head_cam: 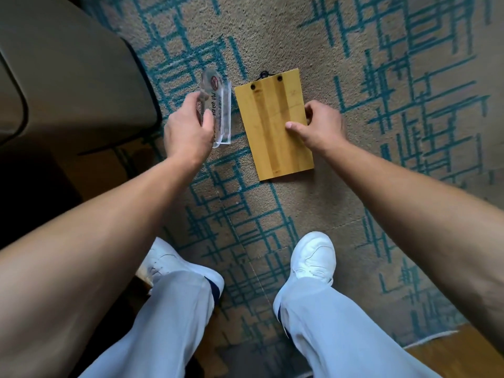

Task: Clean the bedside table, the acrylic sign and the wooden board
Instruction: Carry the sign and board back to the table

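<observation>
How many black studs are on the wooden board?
2, both near the far end of the wooden board: one stud at its left corner, one at its right. None seem hidden.

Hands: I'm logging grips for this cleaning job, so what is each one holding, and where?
Left hand grips the acrylic sign by its near left edge. Right hand pinches the wooden board at its right edge.

My arms are bare from above the elbow down to each hand, with no sleeves, watch or rings showing on my left hand or right hand. I wear loose, pale grey-blue trousers with a dark navy band at each hem. My shoes are plain white lace-up trainers.
</observation>
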Available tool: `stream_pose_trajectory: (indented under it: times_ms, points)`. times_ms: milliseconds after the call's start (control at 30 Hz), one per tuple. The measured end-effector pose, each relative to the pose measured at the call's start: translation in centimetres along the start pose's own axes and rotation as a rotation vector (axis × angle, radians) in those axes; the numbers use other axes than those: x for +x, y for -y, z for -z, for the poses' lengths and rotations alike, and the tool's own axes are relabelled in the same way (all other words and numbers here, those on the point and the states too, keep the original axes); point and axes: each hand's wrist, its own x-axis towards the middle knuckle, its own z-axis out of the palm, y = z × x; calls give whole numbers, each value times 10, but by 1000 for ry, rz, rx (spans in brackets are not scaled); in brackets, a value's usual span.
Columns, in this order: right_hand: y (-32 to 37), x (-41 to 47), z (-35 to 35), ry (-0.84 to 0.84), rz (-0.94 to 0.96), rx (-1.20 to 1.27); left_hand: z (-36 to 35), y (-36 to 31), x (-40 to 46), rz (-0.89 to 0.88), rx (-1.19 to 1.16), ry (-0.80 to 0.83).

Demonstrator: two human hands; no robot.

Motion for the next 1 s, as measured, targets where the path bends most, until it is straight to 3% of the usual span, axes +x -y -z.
stream_pose_trajectory:
  times_ms: [267, 467, 733, 1000]
  points:
    - [15, -21, 20, 25, 13, 70, 33, -11, -3, -118, 46, 15]
    - [11, -73, 75, -15, 29, 218, 95, -46, -19, -205, 48, 7]
    - [37, -192, 225, -146, 103, 621, 235, -159, -59, -384, -34, 7]
    - [103, -337, 422, -233, 177, 944, 433, -298, -166, -611, -228, -84]
